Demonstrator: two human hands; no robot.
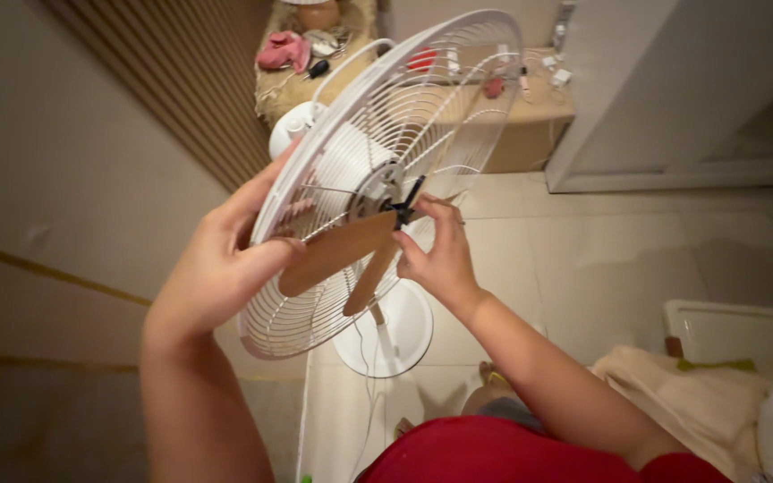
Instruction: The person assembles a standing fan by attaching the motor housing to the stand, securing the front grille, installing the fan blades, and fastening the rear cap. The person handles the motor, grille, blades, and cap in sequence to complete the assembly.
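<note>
A person is looking down at a white pedestal fan, taken here as the landmark, and is working on its head with both bare hands. The left hand [216,264] is curling closed around the left rim of the white wire guard [458,63], thumb pressing on the front of the rim and fingers wrapping behind it, holding the tilted guard steady. The right hand [440,255] is resting just right of the fan's centre, its fingertips pinching at the small black hub cap [402,210]; how firmly they are closing on it cannot be told. Two brown wooden blades [337,253] are hanging from that hub, their long axes running down and to the left, toward the left hand, so the right hand is the one nearer the hub. Below the guard, the fan's round white base [404,331] is standing on the pale tiled floor [601,250]. Beyond the fan, a low cluttered surface [539,107] is sitting against the wall.
</note>
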